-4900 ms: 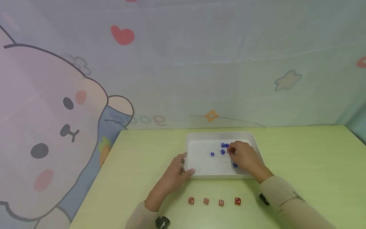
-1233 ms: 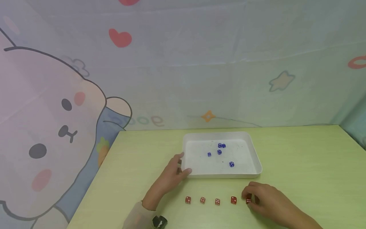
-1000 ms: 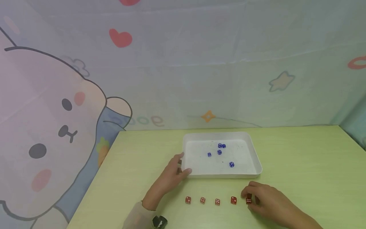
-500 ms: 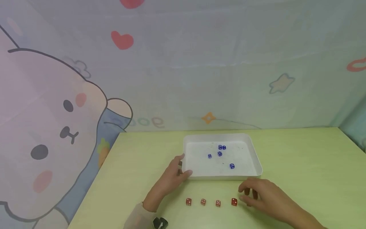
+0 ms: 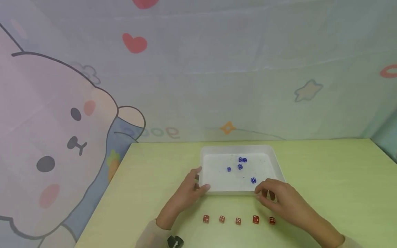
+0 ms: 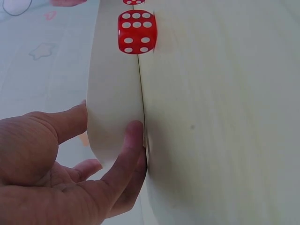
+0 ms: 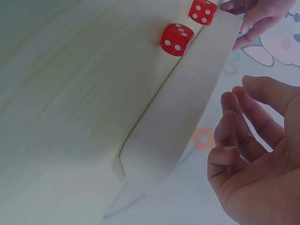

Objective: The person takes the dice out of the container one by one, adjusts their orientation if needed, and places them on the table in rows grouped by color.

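A white tray [image 5: 217, 181] stands on the table with several blue dice lying in it; one blue die [image 5: 253, 180] is near its front edge. My left hand [image 5: 185, 192] grips the tray's front left corner, thumb on the front wall, as the left wrist view [image 6: 70, 183] also shows. My right hand [image 5: 286, 201] hovers over the front right corner, fingers bent, with nothing held in the right wrist view. In front of the tray several red dice form a row, from the leftmost red die [image 5: 206, 219] to the rightmost red die [image 5: 272, 220].
The yellow-green table [image 5: 335, 179] extends to both sides of the tray. Behind it hangs a printed cloth [image 5: 198, 86] with a cartoon animal. A small black object [image 5: 175, 241] is by my left cuff.
My right hand let go of the rightmost red die, leaving it at the end of the row, and rose toward the tray's front right corner. The left hand stayed on the tray.
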A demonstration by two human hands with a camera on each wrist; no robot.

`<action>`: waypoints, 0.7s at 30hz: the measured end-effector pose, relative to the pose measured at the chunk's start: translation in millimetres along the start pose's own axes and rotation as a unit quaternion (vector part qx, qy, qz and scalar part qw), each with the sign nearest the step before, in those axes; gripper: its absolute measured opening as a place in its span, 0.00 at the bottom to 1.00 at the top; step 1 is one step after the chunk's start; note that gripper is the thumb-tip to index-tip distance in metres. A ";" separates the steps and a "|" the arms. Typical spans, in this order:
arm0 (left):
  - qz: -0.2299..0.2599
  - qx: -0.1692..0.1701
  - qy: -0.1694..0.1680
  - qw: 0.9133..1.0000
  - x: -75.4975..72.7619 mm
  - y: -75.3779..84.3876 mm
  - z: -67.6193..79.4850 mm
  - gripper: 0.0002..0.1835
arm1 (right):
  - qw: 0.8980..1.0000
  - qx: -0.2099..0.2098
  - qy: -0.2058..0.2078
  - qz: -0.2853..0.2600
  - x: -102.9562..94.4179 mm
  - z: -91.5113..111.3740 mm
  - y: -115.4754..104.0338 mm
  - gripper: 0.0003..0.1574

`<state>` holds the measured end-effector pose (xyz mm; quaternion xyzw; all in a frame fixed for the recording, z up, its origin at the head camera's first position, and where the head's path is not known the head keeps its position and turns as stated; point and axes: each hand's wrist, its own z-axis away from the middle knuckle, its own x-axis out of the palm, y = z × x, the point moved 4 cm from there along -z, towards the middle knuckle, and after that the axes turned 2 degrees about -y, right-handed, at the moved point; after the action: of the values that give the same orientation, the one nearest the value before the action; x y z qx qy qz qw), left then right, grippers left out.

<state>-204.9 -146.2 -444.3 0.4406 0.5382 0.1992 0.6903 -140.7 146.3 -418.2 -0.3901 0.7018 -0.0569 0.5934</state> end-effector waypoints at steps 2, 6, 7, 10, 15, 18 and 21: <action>0.000 0.001 0.000 1.000 -0.3 -0.1 -0.1 0.41 | 1.000 0.004 -0.003 0.003 1.5 -4.6 -0.7 0.09; 0.003 -0.001 0.001 1.000 -0.2 -0.1 0.1 0.41 | 1.000 0.006 -0.001 0.012 2.6 -13.7 -1.2 0.09; 0.004 -0.002 0.001 1.000 -0.1 -0.2 0.2 0.41 | 1.000 0.006 0.002 0.016 2.6 -15.6 -0.7 0.09; 0.006 -0.002 0.001 1.000 -0.2 -0.2 0.9 0.41 | 1.000 0.013 0.010 0.016 3.2 -20.8 3.1 0.10; 0.006 0.000 0.001 1.000 -0.9 0.7 1.4 0.40 | 0.999 0.035 0.015 -0.012 5.0 -29.6 16.1 0.13; 0.005 -0.004 0.002 1.000 -1.4 1.0 1.8 0.40 | 0.999 0.042 0.013 -0.025 6.1 -34.4 23.1 0.14; 0.005 -0.007 0.004 1.000 -2.4 1.5 2.7 0.41 | 0.998 0.050 -0.003 -0.036 8.5 -39.2 26.9 0.15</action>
<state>-202.9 -148.2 -441.6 0.4373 0.5373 0.2084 0.6904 -188.0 144.7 -428.1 -0.3853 0.6815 -0.1119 0.6120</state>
